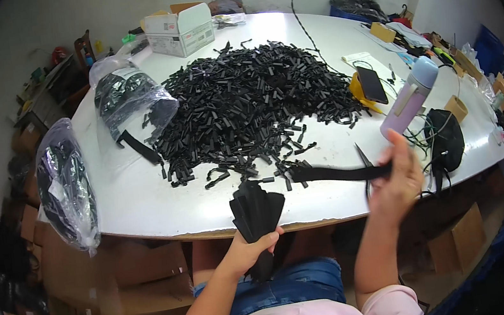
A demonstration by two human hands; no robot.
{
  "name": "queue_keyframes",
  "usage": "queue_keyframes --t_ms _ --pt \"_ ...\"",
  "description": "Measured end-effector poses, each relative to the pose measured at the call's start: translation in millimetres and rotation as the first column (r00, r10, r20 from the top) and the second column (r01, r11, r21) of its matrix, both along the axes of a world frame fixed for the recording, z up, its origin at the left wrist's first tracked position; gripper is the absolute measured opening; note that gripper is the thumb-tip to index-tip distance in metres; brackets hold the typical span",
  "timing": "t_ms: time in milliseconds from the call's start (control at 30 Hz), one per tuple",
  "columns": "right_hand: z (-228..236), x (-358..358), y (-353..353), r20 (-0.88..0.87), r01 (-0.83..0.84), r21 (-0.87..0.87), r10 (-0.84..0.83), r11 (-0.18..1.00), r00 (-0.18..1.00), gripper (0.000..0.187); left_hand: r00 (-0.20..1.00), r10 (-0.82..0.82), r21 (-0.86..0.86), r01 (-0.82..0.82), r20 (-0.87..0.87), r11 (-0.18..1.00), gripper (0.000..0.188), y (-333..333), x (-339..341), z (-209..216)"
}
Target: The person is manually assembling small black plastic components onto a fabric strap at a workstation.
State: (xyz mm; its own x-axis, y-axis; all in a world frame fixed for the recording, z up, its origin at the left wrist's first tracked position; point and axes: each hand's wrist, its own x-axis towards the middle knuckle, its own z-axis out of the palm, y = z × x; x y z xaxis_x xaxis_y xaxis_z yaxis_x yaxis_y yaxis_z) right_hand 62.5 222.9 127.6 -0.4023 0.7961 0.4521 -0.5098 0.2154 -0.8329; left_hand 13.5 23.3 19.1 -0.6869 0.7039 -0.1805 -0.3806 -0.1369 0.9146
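My left hand [255, 250] is closed around a bundle of flat black straps [258, 211], held upright at the table's front edge with their ends fanned out. To the right, my right hand [396, 182], a little blurred, grips one end of a black strap [338, 173] that stretches leftward over the table. Beside that hand a thin, dark pointed tool [362, 156], like scissors, shows partly; whether the hand touches it I cannot tell. Beyond both hands lies a big heap of small black clip-like pieces with short straps [256, 92], some scattered at its near edge.
Clear plastic bags of black goods [66, 190] lie at the left of the white table [143, 211]. A white carton [180, 35] stands at the back. On the right are a lilac bottle [408, 100], a phone [370, 84] on a yellow holder and a black pouch [446, 140]. A twisted cord [296, 9] hangs down.
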Motion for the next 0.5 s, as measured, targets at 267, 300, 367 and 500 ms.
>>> queue_keyframes --t_ms 267,300,367,500 --pt "-16.2 6.7 -29.7 -0.096 0.218 0.778 -0.231 0.589 0.968 0.021 0.966 0.011 0.100 -0.038 0.259 0.994 0.032 10.4 2.2 -3.3" --pt "-18.0 6.8 -34.2 -0.139 0.223 0.800 -0.189 0.558 0.972 0.020 0.966 0.005 0.101 -0.032 0.258 0.994 0.032 8.1 2.6 -6.4" --pt "-23.9 14.0 -55.2 0.003 -0.136 0.795 0.220 0.591 0.975 0.012 0.923 -0.067 0.316 -0.062 0.380 0.947 0.048 -0.8 5.2 -10.0" --pt "-59.7 12.1 -69.6 0.139 -0.210 0.960 0.342 0.183 0.930 0.029 0.919 -0.165 0.547 -0.063 0.357 0.835 0.067 -0.3 -1.0 -7.1"
